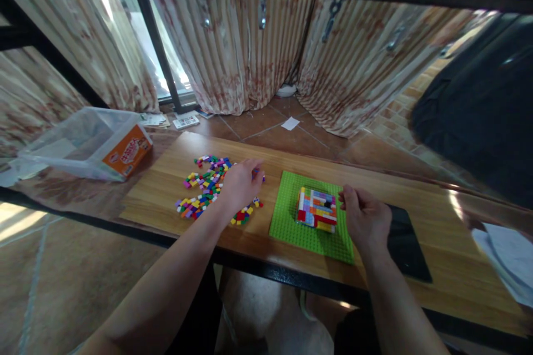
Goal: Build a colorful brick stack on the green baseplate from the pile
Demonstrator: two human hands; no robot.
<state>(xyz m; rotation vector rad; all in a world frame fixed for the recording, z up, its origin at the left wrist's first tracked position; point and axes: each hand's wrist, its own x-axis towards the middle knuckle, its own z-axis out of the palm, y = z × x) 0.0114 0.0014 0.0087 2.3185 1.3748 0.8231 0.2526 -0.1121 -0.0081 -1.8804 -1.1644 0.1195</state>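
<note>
In the head view, a green square studded plastic baseplate point(285, 205) lies on the wooden tabletop point(162, 188), bearing a low rectangular build of multicoloured plastic bricks point(316, 211). Toward nine o'clock from it spreads a loose pile of small multicoloured bricks point(204, 182). The left hand point(242, 182) bends over that pile's right side; the right hand point(367, 216), fingers curled, is at the baseplate's three o'clock edge. Whether either pinches a brick cannot be told. The step in hand looks like picking out bricks; the next move seems to call for a precise fingertip pinch.
</note>
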